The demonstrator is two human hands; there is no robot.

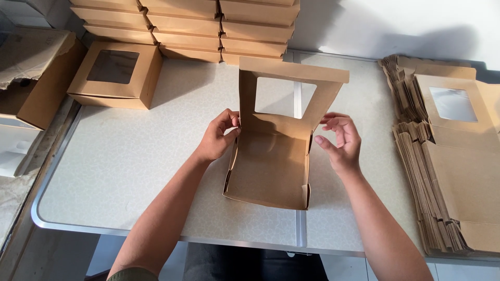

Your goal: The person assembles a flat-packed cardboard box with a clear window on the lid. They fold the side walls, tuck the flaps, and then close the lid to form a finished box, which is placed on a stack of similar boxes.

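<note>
Hands first: I see my left hand [217, 138] pinching the left wall of the half-folded brown box [271, 166] mid-bench [130, 171], lid upright. My right hand [339, 140] hovers open, empty, just right of the box. Flat blanks [448, 171] lie farther right.

A pale speckled bench [130, 171] edged with a metal rim is set against a white wall [416, 26], lit brightly from the upper right so that soft shadows are cast across both, with light floor tiles [344, 268] seen below.
</note>
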